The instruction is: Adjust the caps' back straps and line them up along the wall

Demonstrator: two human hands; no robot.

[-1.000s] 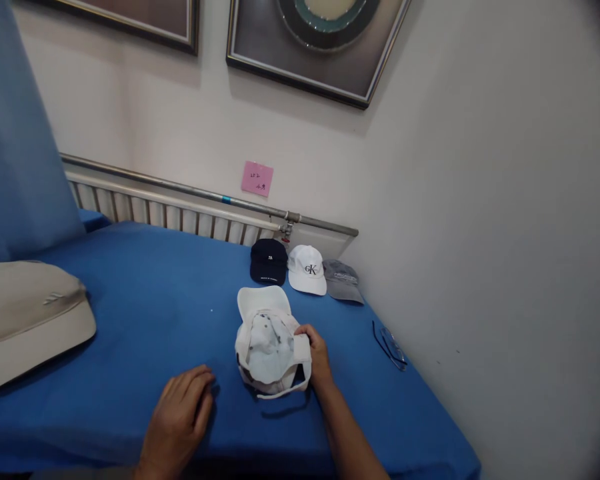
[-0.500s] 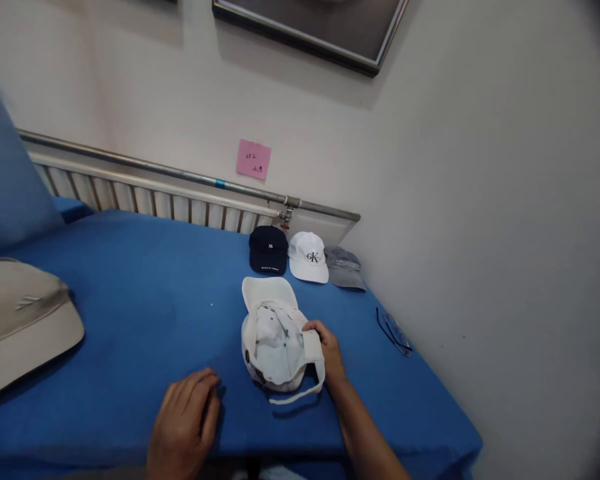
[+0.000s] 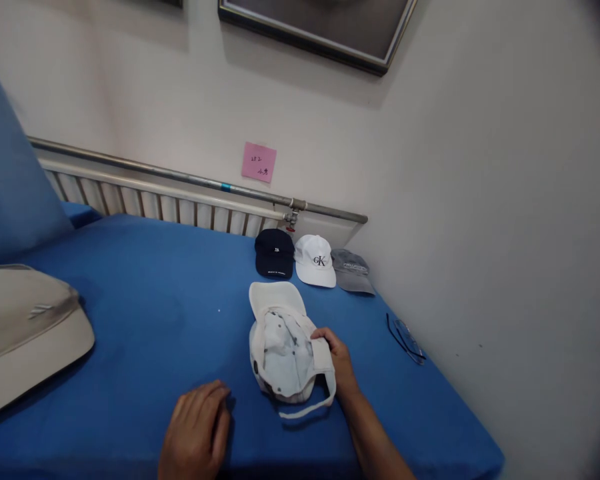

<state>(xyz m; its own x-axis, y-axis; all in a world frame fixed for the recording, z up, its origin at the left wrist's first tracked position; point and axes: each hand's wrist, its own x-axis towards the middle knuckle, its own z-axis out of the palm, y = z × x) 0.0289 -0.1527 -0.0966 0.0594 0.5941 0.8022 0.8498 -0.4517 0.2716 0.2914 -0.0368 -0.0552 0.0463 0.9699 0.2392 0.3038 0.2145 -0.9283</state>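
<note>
A white baseball cap (image 3: 286, 353) lies upside down on the blue cloth, its hollow inside facing up and its brim pointing away from me. My right hand (image 3: 339, 360) pinches the cap's right rim near the back, thumb on the inside; the outer fingers are mostly hidden. From that side a loose white strap (image 3: 310, 411) curves round toward me, its end free. Resting on the cloth left of the cap, my left hand (image 3: 196, 430) holds nothing. Its fingers are loosely bent and lie apart from the cap.
Behind the white cap stand a navy cap (image 3: 275, 255), a white CK cap (image 3: 316, 259) and a grey cap (image 3: 351, 270) in a row. Glasses (image 3: 407, 341) lie at the right edge. A large beige cap (image 3: 35, 327) is at the left. A radiator (image 3: 170, 205) runs along the wall.
The view has shifted slightly, so everything appears a little farther right and lower. Both hands and the cap keep about the same positions relative to each other.
</note>
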